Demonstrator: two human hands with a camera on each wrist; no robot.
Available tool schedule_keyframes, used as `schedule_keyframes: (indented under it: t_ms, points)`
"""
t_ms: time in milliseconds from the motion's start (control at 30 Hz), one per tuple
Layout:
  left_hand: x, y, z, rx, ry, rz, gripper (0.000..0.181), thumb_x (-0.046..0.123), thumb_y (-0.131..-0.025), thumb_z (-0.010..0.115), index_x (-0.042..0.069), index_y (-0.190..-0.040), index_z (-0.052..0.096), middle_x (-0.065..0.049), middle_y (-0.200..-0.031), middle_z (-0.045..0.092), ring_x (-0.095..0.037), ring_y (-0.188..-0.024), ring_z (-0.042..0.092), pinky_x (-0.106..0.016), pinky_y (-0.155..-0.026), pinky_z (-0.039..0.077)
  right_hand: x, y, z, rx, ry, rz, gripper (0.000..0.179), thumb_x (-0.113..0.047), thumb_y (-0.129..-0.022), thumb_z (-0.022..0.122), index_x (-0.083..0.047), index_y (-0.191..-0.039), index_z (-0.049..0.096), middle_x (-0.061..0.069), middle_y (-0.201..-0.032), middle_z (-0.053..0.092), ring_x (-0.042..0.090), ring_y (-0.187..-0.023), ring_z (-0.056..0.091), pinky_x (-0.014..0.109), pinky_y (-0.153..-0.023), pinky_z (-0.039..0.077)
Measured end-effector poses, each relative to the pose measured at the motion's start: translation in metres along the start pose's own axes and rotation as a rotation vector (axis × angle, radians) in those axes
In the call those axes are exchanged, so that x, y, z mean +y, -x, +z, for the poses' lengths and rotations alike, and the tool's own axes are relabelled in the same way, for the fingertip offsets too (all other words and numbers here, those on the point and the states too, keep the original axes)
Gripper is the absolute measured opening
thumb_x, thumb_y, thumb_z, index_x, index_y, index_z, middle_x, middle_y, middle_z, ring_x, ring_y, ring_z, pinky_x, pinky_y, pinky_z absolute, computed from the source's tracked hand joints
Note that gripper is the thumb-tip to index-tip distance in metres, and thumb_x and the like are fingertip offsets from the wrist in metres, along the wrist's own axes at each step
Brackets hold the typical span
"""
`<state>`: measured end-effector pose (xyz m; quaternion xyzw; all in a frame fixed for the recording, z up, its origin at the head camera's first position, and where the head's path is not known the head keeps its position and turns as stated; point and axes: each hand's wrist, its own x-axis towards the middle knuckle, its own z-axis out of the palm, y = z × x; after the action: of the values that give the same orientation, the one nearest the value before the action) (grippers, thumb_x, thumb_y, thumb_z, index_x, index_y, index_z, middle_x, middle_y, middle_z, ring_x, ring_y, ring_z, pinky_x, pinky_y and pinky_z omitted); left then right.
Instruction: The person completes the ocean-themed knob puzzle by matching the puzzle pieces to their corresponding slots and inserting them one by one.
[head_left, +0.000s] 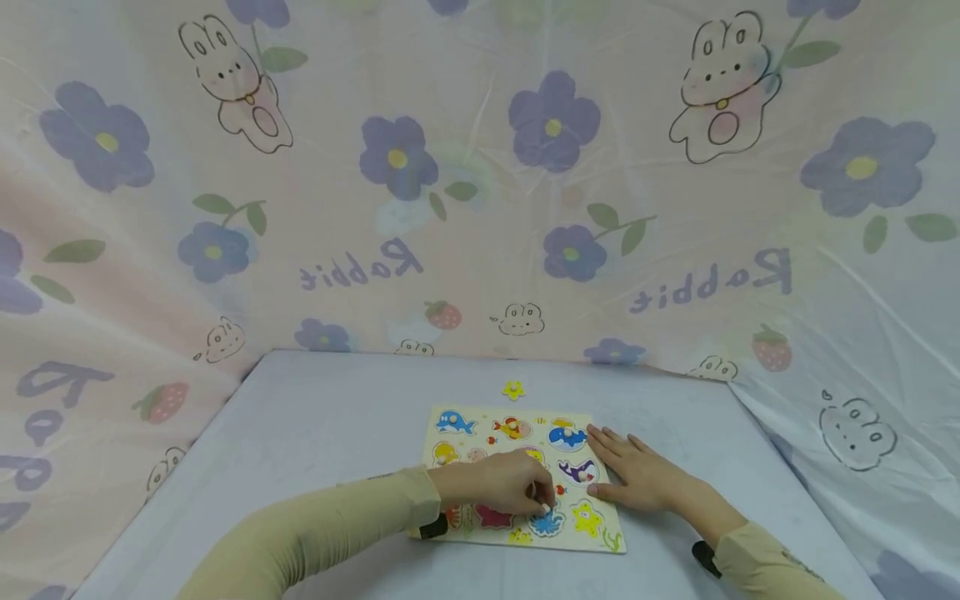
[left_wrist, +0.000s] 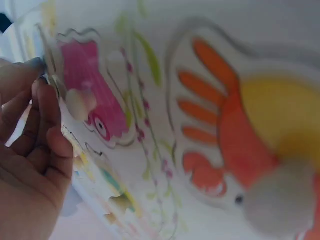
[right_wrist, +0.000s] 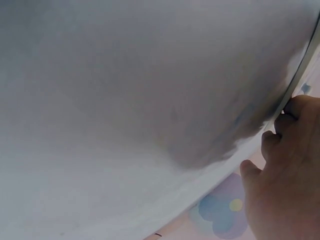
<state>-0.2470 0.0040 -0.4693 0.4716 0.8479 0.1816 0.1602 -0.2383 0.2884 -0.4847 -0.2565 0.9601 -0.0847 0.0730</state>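
A wooden puzzle board point(head_left: 517, 543) printed with sea animals lies on the table. My left hand point(head_left: 506, 483) reaches across it and pinches the knob of the blue octopus piece point(head_left: 547, 525) near the front edge. The left wrist view shows the left fingers point(left_wrist: 47, 107) close beside a pink piece point(left_wrist: 82, 65) with a round knob. At the board's right edge rests my right hand point(head_left: 645, 475), its fingers extended against the side. Part of the board's middle is hidden under the left hand. A yellow starfish piece point(head_left: 587, 518) lies right of the octopus.
A loose yellow star piece point(head_left: 513, 390) lies on the white table point(head_left: 337, 400) just behind the board. Other knobbed pieces, such as a blue whale point(head_left: 567, 437) and a purple one point(head_left: 578, 472), sit in the board. A patterned curtain point(head_left: 480, 208) hangs behind and at both sides.
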Motion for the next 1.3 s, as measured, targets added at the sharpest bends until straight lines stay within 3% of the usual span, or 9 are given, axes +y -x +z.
schedule_keyframes:
  t_ms: [100,300,567,1033,1167,1300]
  points:
    - [0.0,0.0,0.0,-0.004,0.081,-0.042,0.006,0.02,-0.094,0.08,0.02,-0.097,0.075,0.019,-0.082,0.063,0.003,-0.071,0.056,-0.014,-0.069,0.048,0.0,0.001,0.001,0.001,-0.012,-0.007,0.094,-0.069,-0.099,0.052,-0.003,-0.162,0.031,0.016,-0.17,0.025,0.043,-0.155,0.023,0.068,-0.12,0.018]
    - [0.0,-0.002,-0.005,-0.034,-0.003,-0.053,0.013,0.025,-0.092,0.083,0.022,-0.099,0.073,0.018,-0.085,0.06,0.002,-0.075,0.054,-0.015,-0.071,0.047,0.001,0.0,0.002,0.009,-0.01,-0.005,0.095,-0.07,-0.098,0.052,-0.003,-0.162,0.031,0.015,-0.17,0.026,0.043,-0.155,0.024,0.068,-0.12,0.019]
    - [-0.005,-0.001,-0.01,-0.075,0.054,-0.052,0.017,0.019,-0.089,0.085,0.02,-0.098,0.072,0.016,-0.084,0.061,0.001,-0.077,0.053,-0.014,-0.073,0.047,0.002,-0.003,0.001,0.005,0.006,-0.005,0.095,-0.071,-0.098,0.051,-0.004,-0.163,0.03,0.014,-0.17,0.025,0.041,-0.155,0.023,0.067,-0.121,0.018]
    - [0.0,-0.003,-0.011,-0.098,-0.039,-0.078,0.016,0.024,-0.09,0.085,0.023,-0.096,0.071,0.016,-0.084,0.06,0.0,-0.077,0.053,-0.016,-0.072,0.047,0.001,-0.003,-0.001,0.006,0.0,-0.004,0.096,-0.071,-0.098,0.052,-0.005,-0.163,0.03,0.014,-0.17,0.025,0.042,-0.155,0.023,0.067,-0.121,0.018]
    - [-0.005,-0.003,-0.012,-0.073,-0.045,-0.036,0.013,0.026,-0.091,0.083,0.023,-0.098,0.072,0.018,-0.085,0.059,0.001,-0.076,0.054,-0.016,-0.07,0.047,0.002,-0.001,0.001,0.004,-0.006,-0.008,0.095,-0.071,-0.098,0.051,-0.004,-0.163,0.03,0.015,-0.17,0.025,0.042,-0.155,0.023,0.067,-0.121,0.018]
    - [-0.013,-0.003,-0.022,0.012,-0.051,-0.009,0.009,0.027,-0.095,0.079,0.023,-0.101,0.074,0.019,-0.087,0.059,0.002,-0.076,0.054,-0.015,-0.069,0.048,0.001,-0.001,0.002,0.006,-0.002,-0.007,0.094,-0.07,-0.098,0.051,-0.004,-0.163,0.03,0.014,-0.17,0.025,0.041,-0.155,0.023,0.066,-0.121,0.018]
